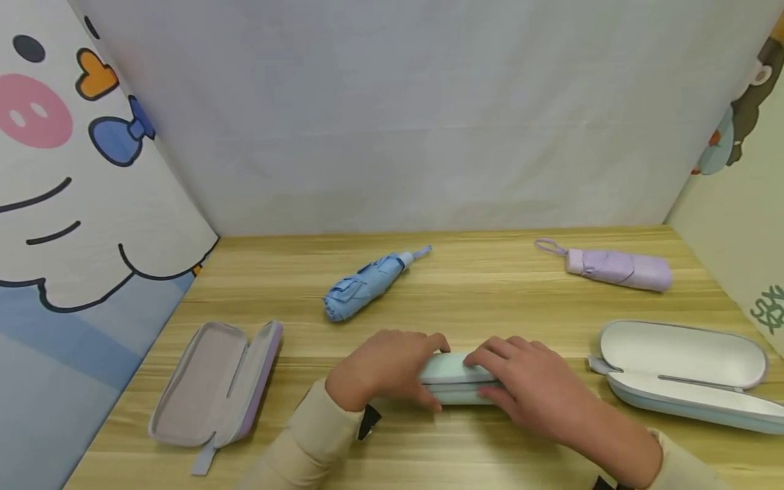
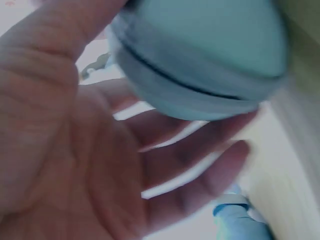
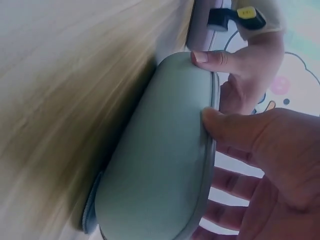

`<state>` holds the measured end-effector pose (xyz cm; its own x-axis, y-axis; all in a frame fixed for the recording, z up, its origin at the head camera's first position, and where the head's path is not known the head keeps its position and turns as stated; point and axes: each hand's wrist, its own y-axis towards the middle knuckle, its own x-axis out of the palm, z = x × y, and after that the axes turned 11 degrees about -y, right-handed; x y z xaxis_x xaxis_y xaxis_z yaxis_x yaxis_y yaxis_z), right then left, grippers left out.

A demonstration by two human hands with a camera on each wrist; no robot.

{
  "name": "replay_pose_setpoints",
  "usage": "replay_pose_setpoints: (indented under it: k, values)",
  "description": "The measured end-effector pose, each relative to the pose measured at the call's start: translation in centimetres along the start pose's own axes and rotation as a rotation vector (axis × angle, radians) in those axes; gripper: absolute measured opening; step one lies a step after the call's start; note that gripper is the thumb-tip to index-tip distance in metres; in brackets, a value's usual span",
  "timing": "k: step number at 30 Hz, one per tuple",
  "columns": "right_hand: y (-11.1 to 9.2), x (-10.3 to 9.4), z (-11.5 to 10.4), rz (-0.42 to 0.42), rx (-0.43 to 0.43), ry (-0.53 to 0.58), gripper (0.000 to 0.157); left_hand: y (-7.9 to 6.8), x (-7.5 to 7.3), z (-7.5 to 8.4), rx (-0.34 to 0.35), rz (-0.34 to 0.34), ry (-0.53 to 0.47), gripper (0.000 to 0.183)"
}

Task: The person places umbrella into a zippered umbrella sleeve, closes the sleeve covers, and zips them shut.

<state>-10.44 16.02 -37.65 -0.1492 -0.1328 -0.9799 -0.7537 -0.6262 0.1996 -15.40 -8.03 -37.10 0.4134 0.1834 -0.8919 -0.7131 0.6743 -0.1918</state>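
A mint-green hard case point(image 1: 456, 378) lies on the table between my two hands, its lid down over the base with a dark seam between them. My left hand point(image 1: 392, 367) grips its left end, thumb at the near side and fingers over the far side. Along its right end my right hand point(image 1: 534, 388) holds it, fingers over the lid and thumb against the near side. In the right wrist view both thumbs press on the smooth side of the case point(image 3: 157, 145), close to the seam. A tab point(image 3: 91, 205) sticks out at its lower end.
At the left an open lilac case point(image 1: 190, 391) lies with its strap toward me. An open pale-blue case point(image 1: 682, 354) lies at the right. Farther back are a folded blue umbrella point(image 1: 364, 286) and a folded lilac umbrella point(image 1: 621, 269), before a white cloth wall point(image 1: 441, 122).
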Motion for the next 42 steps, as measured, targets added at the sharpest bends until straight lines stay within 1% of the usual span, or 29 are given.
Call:
replay_pose_setpoints:
  k: [3,5,7,10,13,16,18,22,26,31,35,38,40,42]
  values:
    - [0.2,0.1,0.7,0.000,0.003,0.032,0.036,0.0,0.4,-0.5,0.068,0.078,0.040,0.069]
    - [0.4,0.0,1.3,-0.035,0.017,0.110,0.034,0.0,0.7,-0.9,0.109,0.125,0.059,0.068]
    - [0.7,-0.2,2.3,-0.084,0.042,0.240,0.032,0.1,0.9,-1.2,0.146,0.166,0.079,0.067]
    - [1.4,-0.4,4.1,-0.174,0.127,0.470,0.034,0.3,1.1,-1.4,0.193,0.226,0.115,0.067]
    - [2.2,-0.1,5.9,-0.266,0.205,0.681,0.037,0.4,1.3,-1.5,0.225,0.267,0.147,0.069]
    - [2.4,0.3,7.0,-0.368,0.255,0.815,0.040,0.6,1.5,-1.6,0.242,0.287,0.169,0.070]
    - [2.4,0.5,7.6,-0.427,0.258,0.857,0.040,0.7,1.5,-1.7,0.239,0.289,0.168,0.071]
    - [2.3,0.7,8.0,-0.497,0.218,0.847,0.035,0.8,1.6,-2.0,0.228,0.281,0.154,0.071]
    - [2.4,1.1,7.9,-0.533,0.180,0.861,0.034,0.8,1.6,-2.3,0.226,0.280,0.149,0.070]
    - [2.5,1.3,7.5,-0.529,0.171,0.878,0.032,1.0,1.8,-2.2,0.218,0.273,0.168,0.071]
    - [2.6,1.3,7.2,-0.500,0.166,0.859,0.030,1.2,2.1,-1.8,0.221,0.241,0.179,0.079]
    - [2.6,1.0,7.1,-0.480,0.179,0.789,0.033,1.3,2.3,-1.5,0.207,0.214,0.164,0.082]
    - [2.5,0.6,7.2,-0.458,0.208,0.689,0.035,1.2,2.3,-1.4,0.178,0.215,0.165,0.081]
    - [2.2,0.0,7.3,-0.439,0.246,0.564,0.035,1.0,2.2,-1.3,0.134,0.224,0.172,0.080]
